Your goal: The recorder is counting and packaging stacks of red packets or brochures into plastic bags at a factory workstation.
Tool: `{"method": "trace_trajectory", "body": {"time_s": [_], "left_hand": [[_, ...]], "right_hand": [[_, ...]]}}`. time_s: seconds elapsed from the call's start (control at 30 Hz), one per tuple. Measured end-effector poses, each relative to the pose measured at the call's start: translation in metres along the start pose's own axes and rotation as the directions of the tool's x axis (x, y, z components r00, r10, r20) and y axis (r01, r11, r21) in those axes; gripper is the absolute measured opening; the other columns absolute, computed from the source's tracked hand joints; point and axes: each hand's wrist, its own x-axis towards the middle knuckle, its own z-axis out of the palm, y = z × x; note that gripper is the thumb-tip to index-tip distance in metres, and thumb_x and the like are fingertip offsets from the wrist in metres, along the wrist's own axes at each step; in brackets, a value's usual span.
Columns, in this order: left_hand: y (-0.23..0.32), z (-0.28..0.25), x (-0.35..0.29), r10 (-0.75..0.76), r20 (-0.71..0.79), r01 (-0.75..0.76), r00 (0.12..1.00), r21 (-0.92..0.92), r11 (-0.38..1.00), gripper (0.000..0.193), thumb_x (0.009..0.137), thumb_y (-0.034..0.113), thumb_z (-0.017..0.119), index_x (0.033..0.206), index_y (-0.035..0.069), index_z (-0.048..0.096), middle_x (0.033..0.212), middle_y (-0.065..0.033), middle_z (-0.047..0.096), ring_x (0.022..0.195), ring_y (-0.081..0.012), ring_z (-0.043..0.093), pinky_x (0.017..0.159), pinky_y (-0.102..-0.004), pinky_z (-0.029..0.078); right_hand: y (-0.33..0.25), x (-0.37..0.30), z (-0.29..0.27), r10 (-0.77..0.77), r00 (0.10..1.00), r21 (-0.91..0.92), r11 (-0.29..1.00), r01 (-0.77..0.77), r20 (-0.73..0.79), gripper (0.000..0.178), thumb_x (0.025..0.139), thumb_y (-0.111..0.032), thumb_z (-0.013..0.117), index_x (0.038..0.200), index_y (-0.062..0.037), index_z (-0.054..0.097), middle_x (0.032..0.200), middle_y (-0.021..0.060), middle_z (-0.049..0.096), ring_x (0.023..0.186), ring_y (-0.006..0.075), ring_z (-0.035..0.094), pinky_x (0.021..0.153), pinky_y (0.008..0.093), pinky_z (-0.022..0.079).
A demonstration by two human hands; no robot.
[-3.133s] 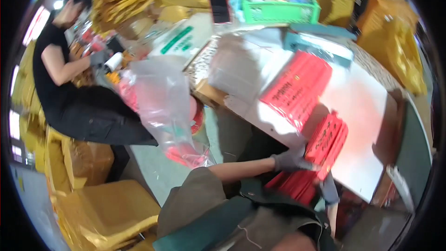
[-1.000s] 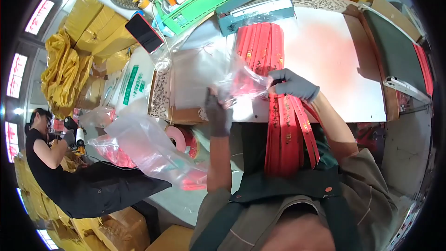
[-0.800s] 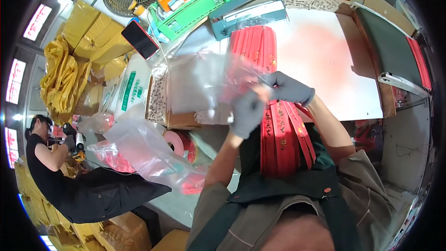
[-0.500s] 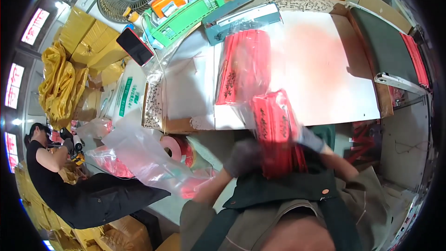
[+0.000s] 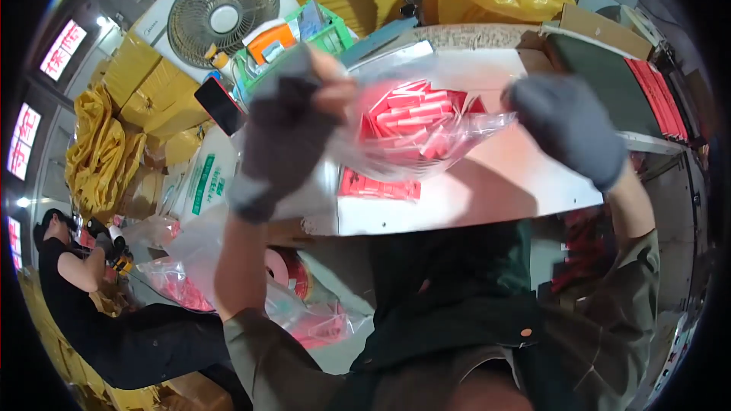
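Observation:
Both my hands wear dark grey gloves and are raised over the white tabletop (image 5: 487, 198). Between them hangs a transparent plastic bag (image 5: 464, 154), its mouth facing me. Inside sit several red packets (image 5: 415, 118), packed edge to edge. Bare fingertips show on my left hand (image 5: 285, 125), closed at the bag's left side. My right hand (image 5: 567, 125) pinches the stretched right corner of the bag. Below the bag, another bundle of red packets (image 5: 381, 185) lies on the tabletop, partly covered by the bag.
A green basket (image 5: 331, 34), a phone (image 5: 219, 105) and a fan (image 5: 223, 19) are at the far left. On the right is a dark green conveyor belt (image 5: 590, 68) carrying red strips (image 5: 656, 97). A co-worker (image 5: 84, 274) holds a tool at left, beside plastic bags (image 5: 198, 255).
The red packets I held near my body are no longer there. Both hands have risen, moved forward and spread apart, and now stretch the plastic bag's mouth between them.

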Motion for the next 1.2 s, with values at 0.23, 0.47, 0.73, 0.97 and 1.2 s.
{"method": "trace_trajectory", "body": {"time_s": [0.23, 0.47, 0.73, 0.97, 1.2], "left_hand": [[-0.010, 0.003, 0.012, 0.240, 0.287, -0.328, 0.927, 0.314, 0.891, 0.015, 0.073, 0.006, 0.066, 0.087, 0.007, 0.061, 0.069, -0.0031, 0.060, 0.063, -0.0149, 0.061, 0.059, -0.0273, 0.049], [0.034, 0.048, 0.008, 0.528, 0.342, -0.598, 0.777, 0.664, 0.450, 0.011, 0.067, 0.013, 0.067, 0.063, 0.010, 0.057, 0.076, -0.0035, 0.054, 0.073, -0.0218, 0.058, 0.067, -0.0337, 0.050], [-0.093, 0.072, -0.033, -0.275, 0.046, 0.278, 0.960, -0.177, 0.944, 0.045, 0.074, 0.006, 0.069, 0.115, -0.001, 0.051, 0.105, -0.0073, 0.060, 0.094, -0.0169, 0.058, 0.082, -0.0313, 0.048], [-0.234, 0.097, -0.001, -0.681, 0.240, 0.674, 0.692, -0.554, 0.489, 0.032, 0.076, 0.015, 0.068, 0.105, 0.001, 0.062, 0.092, -0.0034, 0.064, 0.085, -0.0106, 0.058, 0.074, -0.0269, 0.047], [-0.256, 0.064, 0.039, -0.601, -0.184, 0.461, 0.778, -0.481, 0.745, 0.034, 0.077, 0.016, 0.067, 0.105, -0.001, 0.062, 0.094, -0.0058, 0.064, 0.084, -0.0139, 0.060, 0.075, -0.0280, 0.046]], "right_hand": [[0.024, 0.016, -0.026, 0.237, 0.949, 0.272, 0.918, -0.289, 0.209, 0.037, 0.071, -0.029, 0.070, 0.086, -0.0004, 0.053, 0.080, 0.0122, 0.057, 0.072, 0.0288, 0.056, 0.068, 0.0291, 0.045], [-0.017, 0.036, 0.050, -0.204, 0.978, 0.332, 0.921, 0.203, -0.034, 0.030, 0.069, -0.030, 0.065, 0.075, -0.0053, 0.049, 0.075, 0.0142, 0.056, 0.069, 0.0337, 0.054, 0.065, 0.0388, 0.045], [0.030, 0.137, 0.091, 0.072, 0.981, 0.523, 0.852, 0.033, -0.180, 0.026, 0.085, -0.027, 0.057, 0.078, -0.0025, 0.051, 0.059, 0.0145, 0.049, 0.050, 0.0245, 0.049, 0.050, 0.0348, 0.039], [0.203, 0.163, 0.296, 0.585, 0.626, 0.399, 0.810, -0.429, -0.516, 0.058, 0.072, -0.050, 0.067, 0.116, -0.0125, 0.056, 0.074, 0.0095, 0.064, 0.068, 0.0254, 0.059, 0.066, 0.0354, 0.047], [0.203, 0.216, 0.240, 0.525, 0.820, 0.548, 0.765, -0.337, -0.229, 0.052, 0.077, -0.044, 0.066, 0.113, -0.0069, 0.058, 0.086, 0.0129, 0.066, 0.082, 0.0250, 0.064, 0.072, 0.0335, 0.048]]}}
